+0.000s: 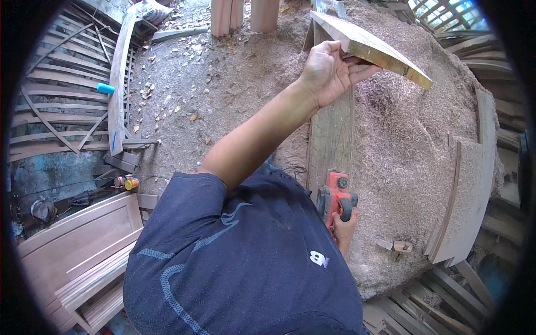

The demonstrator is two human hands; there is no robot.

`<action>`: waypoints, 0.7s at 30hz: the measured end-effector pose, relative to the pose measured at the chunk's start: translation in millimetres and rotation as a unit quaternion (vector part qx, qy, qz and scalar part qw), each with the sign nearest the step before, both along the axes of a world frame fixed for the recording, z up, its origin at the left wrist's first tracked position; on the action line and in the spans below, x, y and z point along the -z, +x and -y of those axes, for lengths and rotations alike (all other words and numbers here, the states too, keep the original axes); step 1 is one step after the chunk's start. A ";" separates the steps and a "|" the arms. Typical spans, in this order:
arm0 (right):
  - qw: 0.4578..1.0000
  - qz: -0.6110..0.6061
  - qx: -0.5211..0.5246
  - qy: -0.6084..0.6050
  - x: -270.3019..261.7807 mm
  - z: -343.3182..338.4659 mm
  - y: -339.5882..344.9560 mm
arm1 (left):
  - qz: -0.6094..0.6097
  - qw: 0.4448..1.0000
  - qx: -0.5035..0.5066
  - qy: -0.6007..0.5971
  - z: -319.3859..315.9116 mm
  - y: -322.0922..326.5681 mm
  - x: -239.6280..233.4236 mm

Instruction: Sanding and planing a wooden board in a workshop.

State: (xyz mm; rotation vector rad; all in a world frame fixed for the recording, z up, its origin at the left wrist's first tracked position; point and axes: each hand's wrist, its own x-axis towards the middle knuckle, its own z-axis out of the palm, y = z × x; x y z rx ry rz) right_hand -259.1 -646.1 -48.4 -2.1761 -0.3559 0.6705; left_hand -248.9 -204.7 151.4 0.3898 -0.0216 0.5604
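My left hand [331, 73] reaches up and to the right of the view, holding a wooden board [387, 54] by its near edge, the thumb on the edge and the fingers beneath. The board lies tilted, its rough yellowish edge showing. My right hand [345, 226] is closed around the rear handle of a red electric hand planer [337, 184]. The planer rests on a long weathered timber beam [333, 138], close to my torso. Part of that hand is hidden behind the tool and my dark shirt.
Wood shavings [389, 163] cover the ground right of the beam. A small wooden block [402, 246] lies on them, near boards [465, 201] at the right. Upright timber pieces [264, 16] stand at the top. Panelled woodwork [100, 226] is at lower left, cans [131, 183] beyond it.
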 end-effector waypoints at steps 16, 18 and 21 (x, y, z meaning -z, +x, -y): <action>0.997 0.035 0.016 -0.067 -42.0 -21.9 -13.6 | -0.385 0.909 0.161 0.002 47.8 -40.9 175.4; 0.997 0.021 0.041 -0.058 -43.0 -17.1 -18.3 | -0.408 0.897 0.172 -0.006 64.6 -51.9 241.1; 0.996 -0.009 0.082 -0.040 -45.2 -7.2 -29.7 | -0.470 0.870 0.149 -0.016 77.4 -56.7 315.5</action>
